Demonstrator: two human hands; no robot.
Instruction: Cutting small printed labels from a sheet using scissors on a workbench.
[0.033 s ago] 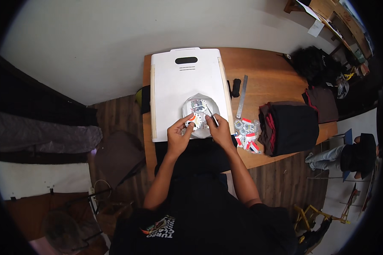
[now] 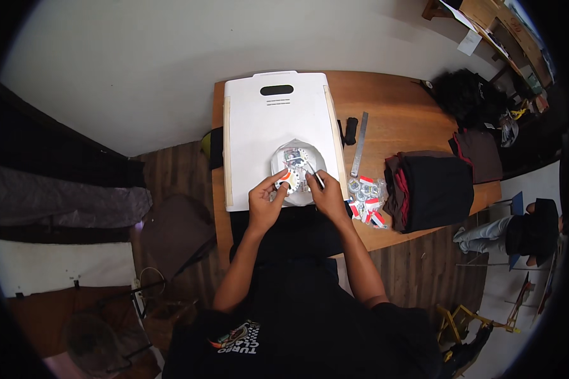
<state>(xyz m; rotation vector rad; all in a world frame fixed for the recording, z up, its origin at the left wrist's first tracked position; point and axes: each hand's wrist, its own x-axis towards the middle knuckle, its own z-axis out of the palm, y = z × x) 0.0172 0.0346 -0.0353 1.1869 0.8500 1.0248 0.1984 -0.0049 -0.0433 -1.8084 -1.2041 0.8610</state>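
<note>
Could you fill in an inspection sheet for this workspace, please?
Surface: white panel lying on a wooden table.
Job's things: round printed piece with orange, above a pale round container.
Clutter: metal ruler, red-and-white pieces and folded dark fabric, right of the panel.
Hands: left hand pinches the printed piece; right hand holds a slim tool, kind unclear.
Cables: a pale loop, lower left, possibly a cord.
Surroundings: pale wall ahead; another person at right.

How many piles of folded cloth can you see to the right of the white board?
2: a large dark pile near the front edge of the table, and a smaller brown pile behind it to the right. Others may be hidden.
</note>
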